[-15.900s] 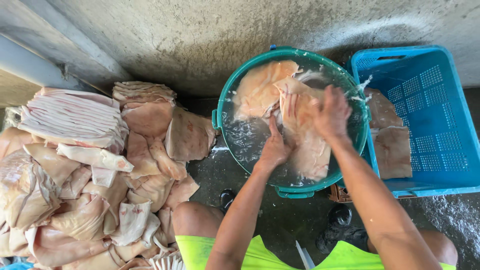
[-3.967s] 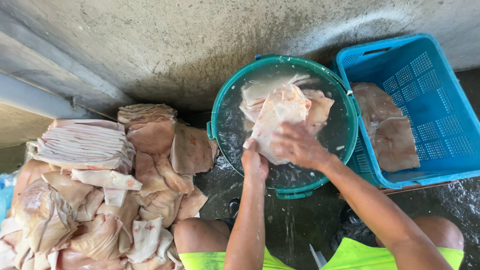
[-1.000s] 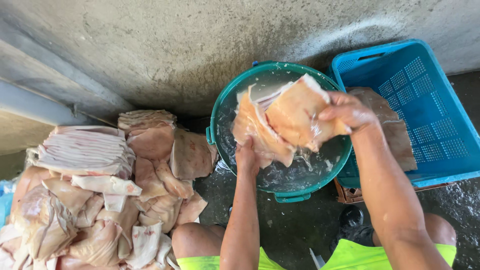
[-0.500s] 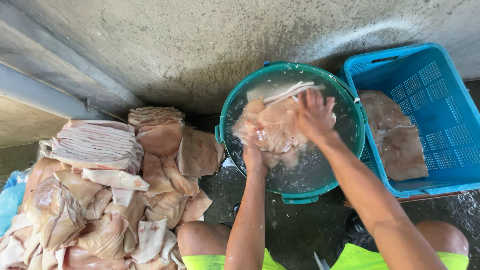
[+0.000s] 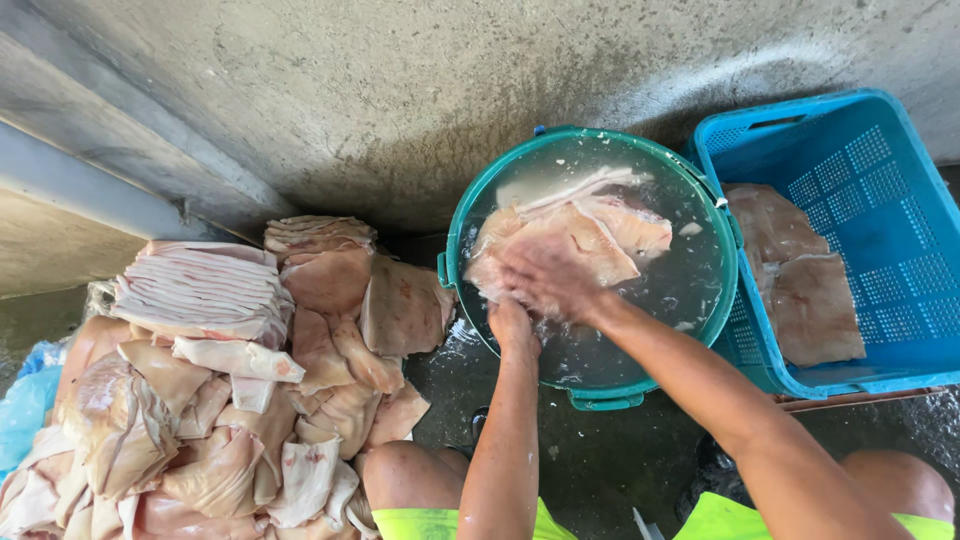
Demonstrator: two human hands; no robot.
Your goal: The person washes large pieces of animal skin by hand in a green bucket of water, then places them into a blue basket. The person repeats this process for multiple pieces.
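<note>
Rinsing goes on: both hands, left [image 5: 512,325] and right [image 5: 545,280], close on a skin slab [image 5: 575,235] in the water-filled basin [image 5: 700,330]. Few rinsed pieces [image 5: 800,280] lie in the crate [image 5: 890,200]; a big pile [image 5: 220,380] waits.

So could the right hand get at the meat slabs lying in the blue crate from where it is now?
Probably yes. The right hand is in the green tub, the blue crate stands open-topped right beside it, and nothing covers the slabs.
</note>
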